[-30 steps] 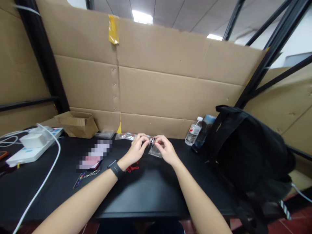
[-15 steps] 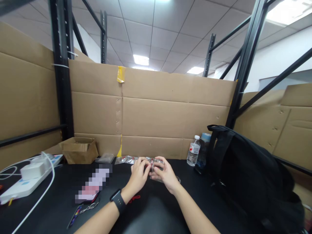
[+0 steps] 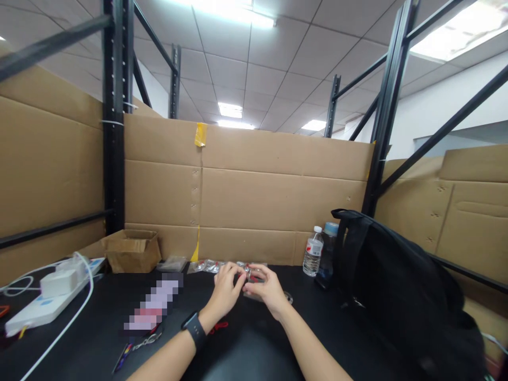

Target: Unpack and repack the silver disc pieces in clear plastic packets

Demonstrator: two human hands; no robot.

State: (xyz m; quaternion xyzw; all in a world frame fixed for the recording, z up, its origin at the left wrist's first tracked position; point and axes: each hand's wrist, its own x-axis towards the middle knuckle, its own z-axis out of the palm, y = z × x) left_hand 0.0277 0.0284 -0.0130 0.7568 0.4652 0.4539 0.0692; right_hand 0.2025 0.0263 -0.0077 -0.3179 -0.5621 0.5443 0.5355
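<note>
My left hand (image 3: 227, 290) and my right hand (image 3: 270, 292) meet over the black table, fingertips almost touching. Between them is a small, shiny, ring-like metal thing (image 3: 249, 275), too small to identify. Both hands are closed in a pinch on it, the left from one side and the right from the other; the fingers cover much of it. Just behind the hands runs a row of clear packets (image 3: 210, 265) with silvery and red contents. A red cord (image 3: 219, 327) lies near my left wrist, and a round clear item (image 3: 288, 298) rests beside my right wrist.
At left are a white power strip (image 3: 37, 315) with cables, a small open cardboard box (image 3: 133, 254), a blurred-out phone-like item (image 3: 153, 307) and a keychain (image 3: 138, 346). Two bottles (image 3: 313, 254) and a black backpack (image 3: 397, 286) stand at right. Cardboard walls (image 3: 254, 196) enclose the table.
The camera has tilted up slightly, so the scene sits lower. My right fingers have shifted a little around the small metal thing; both hands stay in about the same place.
</note>
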